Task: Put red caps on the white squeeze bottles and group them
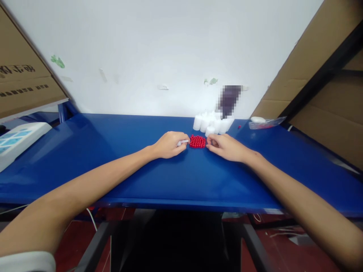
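Note:
A tight cluster of small red beads [197,141] lies on the blue table between my two hands. To its left, my left hand [171,144] is closed around a small white plastic piece [182,142], whose narrow end points at the beads; most of it is hidden by the fingers. At the cluster's right edge rests my right hand [224,146], fingers curved, with a small gap between thumb and fingertips and nothing visible in it. Several white bottles [206,122] stand in a group just behind the beads, with one shorter white piece [210,131] in front.
A clear plastic bag [266,123] with red contents lies at the back right beside a white rounded object [257,119]. One loose red bead [239,127] sits nearby. A white device with blue panels [22,141] is at the left. Cardboard [25,71] and a white wall [141,56] border the table.

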`<state>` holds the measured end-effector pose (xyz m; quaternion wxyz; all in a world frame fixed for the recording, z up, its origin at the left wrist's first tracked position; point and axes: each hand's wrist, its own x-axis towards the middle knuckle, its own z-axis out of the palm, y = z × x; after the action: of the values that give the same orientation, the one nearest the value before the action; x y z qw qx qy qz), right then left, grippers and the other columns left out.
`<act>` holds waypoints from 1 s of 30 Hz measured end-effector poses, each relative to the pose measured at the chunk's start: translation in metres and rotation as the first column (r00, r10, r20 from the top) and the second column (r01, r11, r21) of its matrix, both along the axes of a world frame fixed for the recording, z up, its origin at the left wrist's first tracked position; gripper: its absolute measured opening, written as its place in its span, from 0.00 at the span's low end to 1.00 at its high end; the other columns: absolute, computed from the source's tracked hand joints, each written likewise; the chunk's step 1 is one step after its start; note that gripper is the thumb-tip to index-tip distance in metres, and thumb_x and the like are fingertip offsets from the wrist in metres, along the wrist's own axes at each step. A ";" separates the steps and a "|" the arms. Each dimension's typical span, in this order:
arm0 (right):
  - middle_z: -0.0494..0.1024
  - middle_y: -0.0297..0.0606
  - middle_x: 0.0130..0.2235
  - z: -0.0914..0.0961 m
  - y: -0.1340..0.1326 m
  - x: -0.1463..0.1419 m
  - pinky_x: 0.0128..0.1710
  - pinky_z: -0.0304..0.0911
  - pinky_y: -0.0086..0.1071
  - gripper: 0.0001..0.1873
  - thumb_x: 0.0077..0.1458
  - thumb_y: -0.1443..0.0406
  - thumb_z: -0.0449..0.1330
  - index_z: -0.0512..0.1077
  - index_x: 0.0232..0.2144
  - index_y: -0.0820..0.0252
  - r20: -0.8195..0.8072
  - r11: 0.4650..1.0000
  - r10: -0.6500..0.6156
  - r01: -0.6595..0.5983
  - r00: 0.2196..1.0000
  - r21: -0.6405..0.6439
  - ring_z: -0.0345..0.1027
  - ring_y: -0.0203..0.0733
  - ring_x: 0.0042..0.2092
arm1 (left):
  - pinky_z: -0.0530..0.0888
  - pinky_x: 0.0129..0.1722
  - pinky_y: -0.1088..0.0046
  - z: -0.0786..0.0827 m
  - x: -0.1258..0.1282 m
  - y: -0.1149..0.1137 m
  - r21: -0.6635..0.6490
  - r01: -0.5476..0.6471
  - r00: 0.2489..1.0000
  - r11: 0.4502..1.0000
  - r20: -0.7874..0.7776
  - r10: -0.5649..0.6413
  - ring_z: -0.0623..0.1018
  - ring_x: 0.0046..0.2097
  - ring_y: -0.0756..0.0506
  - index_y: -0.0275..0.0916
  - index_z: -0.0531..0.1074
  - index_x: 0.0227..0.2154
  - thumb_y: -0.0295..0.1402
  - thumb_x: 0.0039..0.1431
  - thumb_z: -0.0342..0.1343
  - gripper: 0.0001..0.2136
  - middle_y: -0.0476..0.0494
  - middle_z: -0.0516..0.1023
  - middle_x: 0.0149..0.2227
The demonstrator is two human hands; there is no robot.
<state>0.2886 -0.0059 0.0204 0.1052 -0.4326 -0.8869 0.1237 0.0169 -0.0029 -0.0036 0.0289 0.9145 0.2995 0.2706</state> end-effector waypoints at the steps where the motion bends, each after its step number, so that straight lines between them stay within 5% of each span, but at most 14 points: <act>1: 0.72 0.32 0.27 0.000 0.000 0.000 0.30 0.52 0.32 0.06 0.60 0.62 0.54 0.66 0.34 0.57 -0.013 1.000 -0.001 0.001 1.000 0.009 0.62 0.38 0.28 | 0.72 0.38 0.70 0.000 0.000 0.000 -0.001 -0.001 1.000 1.000 0.002 0.001 0.78 0.35 0.46 0.37 0.76 0.38 0.32 0.62 0.47 0.12 0.44 0.81 0.36; 6: 0.74 0.35 0.30 0.002 -0.015 -0.009 0.32 0.57 0.33 0.07 0.62 0.62 0.54 0.70 0.37 0.58 -0.146 0.986 0.077 -0.054 0.986 0.157 0.65 0.38 0.30 | 0.75 0.44 0.68 0.001 -0.001 -0.004 0.001 0.008 1.000 1.000 0.018 -0.008 0.81 0.43 0.45 0.37 0.72 0.50 0.32 0.65 0.47 0.15 0.42 0.81 0.47; 11: 0.76 0.45 0.54 0.003 -0.037 -0.029 0.38 0.68 0.34 0.20 0.63 0.66 0.52 0.70 0.55 0.58 -0.200 0.930 0.294 -0.231 0.935 0.285 0.73 0.41 0.40 | 0.75 0.45 0.68 0.001 -0.002 -0.004 0.020 0.047 0.999 0.999 0.021 -0.047 0.81 0.45 0.45 0.38 0.68 0.54 0.34 0.67 0.47 0.16 0.41 0.80 0.49; 15: 0.76 0.42 0.59 0.004 -0.040 -0.034 0.47 0.72 0.39 0.23 0.63 0.68 0.51 0.70 0.59 0.56 -0.167 0.900 0.354 -0.287 0.920 0.327 0.75 0.45 0.51 | 0.75 0.42 0.70 0.000 -0.004 -0.003 0.022 0.066 0.997 0.998 0.030 -0.067 0.81 0.43 0.46 0.39 0.66 0.56 0.36 0.67 0.47 0.17 0.42 0.80 0.48; 25: 0.77 0.42 0.58 0.001 -0.041 -0.033 0.40 0.73 0.37 0.28 0.63 0.67 0.51 0.66 0.65 0.55 -0.106 0.901 0.309 -0.256 0.945 0.350 0.77 0.40 0.38 | 0.72 0.32 0.74 0.002 -0.006 -0.006 0.009 0.033 0.998 0.999 0.047 -0.033 0.77 0.30 0.50 0.39 0.59 0.62 0.42 0.69 0.46 0.23 0.48 0.80 0.36; 30: 0.81 0.43 0.51 0.007 -0.025 -0.017 0.40 0.72 0.37 0.25 0.63 0.64 0.51 0.71 0.61 0.58 -0.243 0.915 0.122 -0.015 0.962 0.402 0.77 0.41 0.35 | 0.72 0.35 0.71 0.001 -0.005 -0.004 -0.021 0.017 0.989 1.000 0.145 -0.014 0.74 0.32 0.49 0.37 0.56 0.62 0.42 0.71 0.43 0.22 0.47 0.75 0.35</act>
<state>0.2711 -0.0313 0.0274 0.3028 -0.3503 -0.8863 0.0014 0.0121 -0.0069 -0.0028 0.0631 0.8943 0.2923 0.3328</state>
